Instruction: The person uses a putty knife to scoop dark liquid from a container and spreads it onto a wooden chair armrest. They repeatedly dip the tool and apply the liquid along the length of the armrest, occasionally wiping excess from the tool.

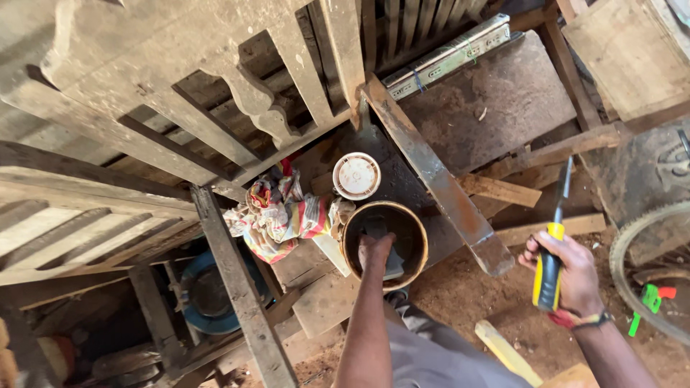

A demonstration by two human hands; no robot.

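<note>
My left hand [374,251] reaches down into a round brown tin [417,237] and grips a flat tool or brush [377,228] inside it. Its white lid [356,175] lies just behind the tin. My right hand [568,269] is out to the right, closed around the yellow and black handle of a long screwdriver [550,266] whose dark shaft points away from me. A colourful striped cloth [280,212] is bunched up to the left of the tin.
Weathered wooden frames and slats [180,93] crowd the left and top. A rusty flat metal bar [445,190] slants beside the tin. A bicycle wheel [632,244] curves in at the right, a blue basin [205,291] sits low left, and loose wood offcuts [507,352] lie on the dirt.
</note>
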